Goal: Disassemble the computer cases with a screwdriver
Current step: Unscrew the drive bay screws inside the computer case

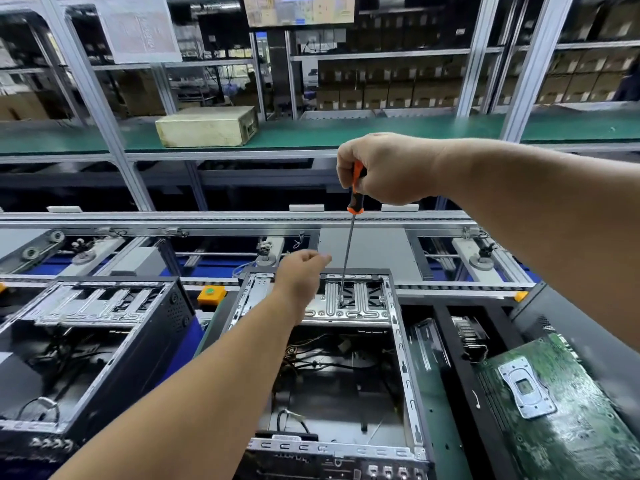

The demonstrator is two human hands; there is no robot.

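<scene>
A factory assembly line is filling the view, with metal-framed shelves of cardboard boxes [391, 88] running across the back and a conveyor rail [207, 218] crossing the middle. On the counter, at the center of the view, an open computer case [332, 358] is lying with its side off, showing loose wires and a silver drive bracket [353, 303] at its far end. A screwdriver [351, 223] with an orange and black handle is standing nearly upright over that bracket, its tip touching a screw spot on the metal plate. The right hand [384, 168], at 12 o'clock from the case, is gripping the handle from above with its fingers curled round it. The left hand [301, 271] is reaching in from 7 o'clock and hovering just beside the shaft, over the bracket's left end; its fingers are curled loosely together, and I cannot tell whether they are pinching anything. At 9 o'clock from the case a second open case [90, 348] is sitting on the counter, with an orange button [210, 293] between the two. At 3 o'clock a green circuit board [568, 403] with a silver socket frame is lying tilted on a black panel. Far back, at 11 o'clock, a beige box [207, 126] is resting on a green shelf [381, 129].
</scene>
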